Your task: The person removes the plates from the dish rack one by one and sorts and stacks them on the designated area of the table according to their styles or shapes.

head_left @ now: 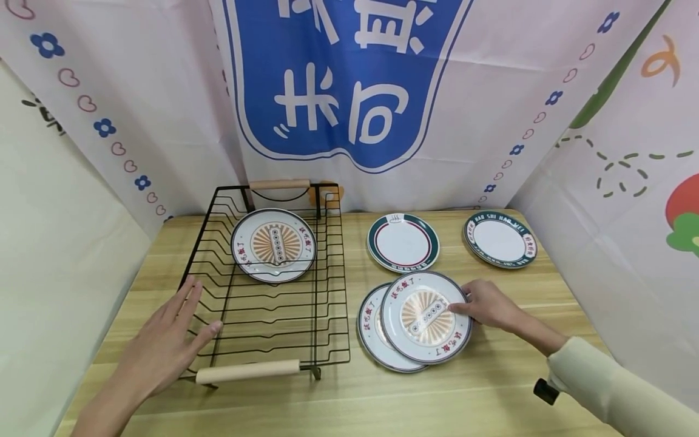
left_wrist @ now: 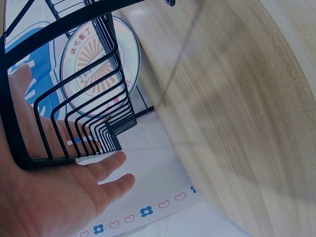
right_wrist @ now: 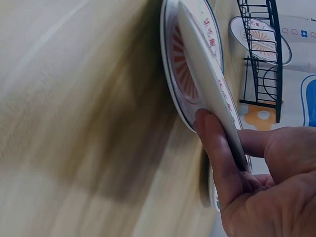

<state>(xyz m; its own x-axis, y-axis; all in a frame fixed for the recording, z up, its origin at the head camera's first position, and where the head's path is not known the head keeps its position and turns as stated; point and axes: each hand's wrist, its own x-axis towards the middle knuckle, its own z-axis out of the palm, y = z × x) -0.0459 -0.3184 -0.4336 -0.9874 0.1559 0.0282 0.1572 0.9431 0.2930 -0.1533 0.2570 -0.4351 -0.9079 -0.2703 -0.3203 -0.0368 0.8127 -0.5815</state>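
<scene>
My right hand [head_left: 488,306] pinches the right rim of a white plate [head_left: 404,303] with an orange sunburst and red characters, thumb on top and fingers beneath. In the right wrist view this held plate [right_wrist: 210,74] is tilted and raised over a matching plate [right_wrist: 180,74], which lies on the table and is partly covered. My left hand [head_left: 164,343] is at the left side of the black wire dish rack [head_left: 267,334], its fingers extended and holding nothing. Another sunburst plate [head_left: 251,233] stands leaning in the rack's far part.
A green-rimmed plate with a red inner ring [head_left: 404,243] lies behind the held plate. Farther right lies a plate with a lettered green rim [head_left: 499,240]. The rack has wooden handles [head_left: 248,371] front and back. A printed cloth [head_left: 191,121] hangs behind the table.
</scene>
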